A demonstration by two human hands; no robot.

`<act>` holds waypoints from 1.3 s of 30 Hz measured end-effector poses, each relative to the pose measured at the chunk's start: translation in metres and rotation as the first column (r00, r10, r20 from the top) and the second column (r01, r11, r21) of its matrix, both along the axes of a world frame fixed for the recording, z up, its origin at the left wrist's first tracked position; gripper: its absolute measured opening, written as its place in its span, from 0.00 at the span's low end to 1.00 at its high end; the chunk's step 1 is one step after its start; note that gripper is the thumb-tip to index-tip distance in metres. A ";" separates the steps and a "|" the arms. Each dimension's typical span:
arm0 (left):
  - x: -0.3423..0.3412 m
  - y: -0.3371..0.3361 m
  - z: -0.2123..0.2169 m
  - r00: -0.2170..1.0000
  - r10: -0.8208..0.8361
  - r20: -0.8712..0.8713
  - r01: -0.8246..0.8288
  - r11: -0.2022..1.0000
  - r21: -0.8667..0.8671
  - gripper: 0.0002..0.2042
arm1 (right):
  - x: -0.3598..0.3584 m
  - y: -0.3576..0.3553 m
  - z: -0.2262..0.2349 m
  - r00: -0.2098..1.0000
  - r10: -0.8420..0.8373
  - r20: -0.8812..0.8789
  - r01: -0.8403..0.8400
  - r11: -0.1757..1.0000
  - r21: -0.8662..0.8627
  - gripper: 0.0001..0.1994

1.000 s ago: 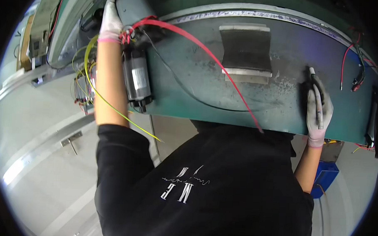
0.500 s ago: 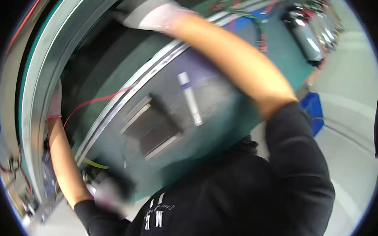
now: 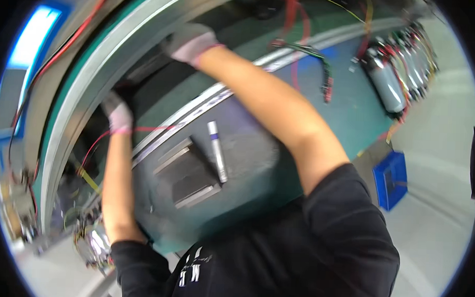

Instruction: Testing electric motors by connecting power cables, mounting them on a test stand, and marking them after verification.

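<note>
Green-painted metal makes up the big curved panel [image 3: 258, 165] that fills the view, and everything else sits relative to it. Both gloved hands reach over its upper edge into the dark gap behind: the left hand [image 3: 118, 113] near a thin red wire [image 3: 154, 129], the right hand [image 3: 191, 42] higher up. Whether either grip is closed on anything cannot be told. On the panel's face lies a white marker pen [image 3: 217, 150], beside a grey metal bracket [image 3: 189, 175].
</note>
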State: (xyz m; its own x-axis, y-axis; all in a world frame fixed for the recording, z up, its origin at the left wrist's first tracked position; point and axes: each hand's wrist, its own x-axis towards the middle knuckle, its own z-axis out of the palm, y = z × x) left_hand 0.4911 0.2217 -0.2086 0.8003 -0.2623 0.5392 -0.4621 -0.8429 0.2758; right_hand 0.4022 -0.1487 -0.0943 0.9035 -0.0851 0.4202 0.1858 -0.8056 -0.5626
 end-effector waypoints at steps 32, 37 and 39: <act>-0.509 0.007 0.285 0.680 -0.511 0.525 0.715 0.620 -0.323 0.23 | -0.430 -0.024 0.211 0.853 0.468 0.228 -0.356 0.844 -0.401 0.28; -0.545 -0.044 0.290 0.634 -0.342 0.694 0.771 0.360 -0.526 0.12 | -0.453 -0.005 0.221 0.712 0.672 0.202 -0.678 0.733 -0.053 0.20; -0.543 -0.044 0.308 0.882 -0.355 0.310 0.455 0.473 -0.754 0.10 | -0.442 0.027 0.202 0.827 0.481 0.291 -0.541 0.822 0.178 0.19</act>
State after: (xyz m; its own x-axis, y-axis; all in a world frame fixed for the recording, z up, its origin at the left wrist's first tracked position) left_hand -0.0517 0.1776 0.0998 0.6517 0.0265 0.7580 -0.7580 -0.0125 0.6521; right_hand -0.0400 -0.1215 0.1077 0.7287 0.2365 0.6427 0.6756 -0.4018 -0.6182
